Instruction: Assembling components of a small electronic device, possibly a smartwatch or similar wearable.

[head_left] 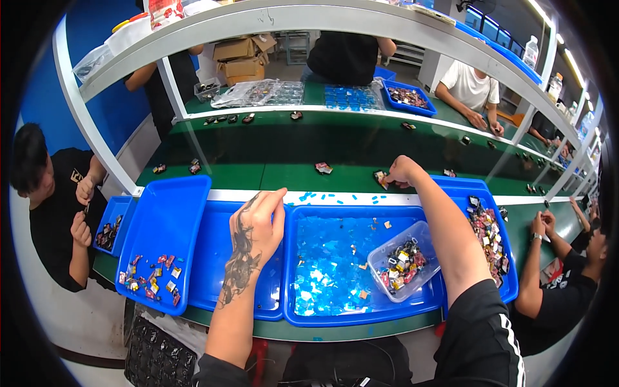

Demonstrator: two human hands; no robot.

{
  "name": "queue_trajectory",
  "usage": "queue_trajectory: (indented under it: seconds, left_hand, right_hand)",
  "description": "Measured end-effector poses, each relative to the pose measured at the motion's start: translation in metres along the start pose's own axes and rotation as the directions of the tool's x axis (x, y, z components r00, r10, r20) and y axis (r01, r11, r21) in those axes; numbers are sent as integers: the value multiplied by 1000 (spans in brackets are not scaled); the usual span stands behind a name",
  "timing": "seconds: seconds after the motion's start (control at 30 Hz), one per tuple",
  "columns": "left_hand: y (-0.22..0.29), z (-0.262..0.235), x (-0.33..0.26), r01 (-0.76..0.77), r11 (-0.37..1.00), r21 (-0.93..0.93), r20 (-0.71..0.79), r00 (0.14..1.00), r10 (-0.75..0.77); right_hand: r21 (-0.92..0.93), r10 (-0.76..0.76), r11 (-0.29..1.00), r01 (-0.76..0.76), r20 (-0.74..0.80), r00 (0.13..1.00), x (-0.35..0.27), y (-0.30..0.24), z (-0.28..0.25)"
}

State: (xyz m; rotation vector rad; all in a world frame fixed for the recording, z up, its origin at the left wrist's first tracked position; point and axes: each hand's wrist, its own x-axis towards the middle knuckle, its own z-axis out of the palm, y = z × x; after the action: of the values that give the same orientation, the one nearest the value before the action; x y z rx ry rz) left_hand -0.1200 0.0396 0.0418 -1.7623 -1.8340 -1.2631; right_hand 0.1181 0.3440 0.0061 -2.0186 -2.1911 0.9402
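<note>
My right hand [405, 171] reaches across to the green conveyor belt, with bent fingers pinching a small black part with a pink and yellow piece on it [380, 178]. My left hand [259, 218] is above a blue tray [219, 277], its fingers drawn together; whatever may be in them is hidden. To its right, another blue tray [361, 316] holds many loose blue film pieces [325, 258]. A clear plastic tub [403, 293] full of small mixed parts [403, 264] sits inside that tray, below my right forearm.
A tilted blue tray [161, 219] with scattered small parts stands at left; another heaped tray [458, 186] is at right. Small parts [323, 168] lie spaced along the belt [271, 151]. A white frame [258, 39] arches overhead. Other people work on both sides and across the belt.
</note>
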Motion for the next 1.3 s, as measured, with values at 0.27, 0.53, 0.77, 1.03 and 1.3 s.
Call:
queue_trajectory:
  seconds: [0.27,0.53,0.77,1.03,1.3]
  left_hand:
    - [-13,2,-6,26,994,108,11,1000,-27]
    - [-8,3,-6,5,996,86,22,1000,-7]
    - [-4,4,-7,24,999,45,55,998,-27]
    - [-6,6,-10,59,998,37,104,993,-62]
    - [-3,10,-10,57,998,15,127,990,-59]
  right_hand:
    - [241,-181,954,179,-16,983,-27,14,-56]
    - [-205,-595,769,606,121,795,-157,36,-98]
    - [-624,-502,702,344,-90,860,-191,138,-105]
    - [-341,-547,805,486,-108,830,-258,162,-89]
    - [391,-327,783,483,-402,855,-269,196,-80]
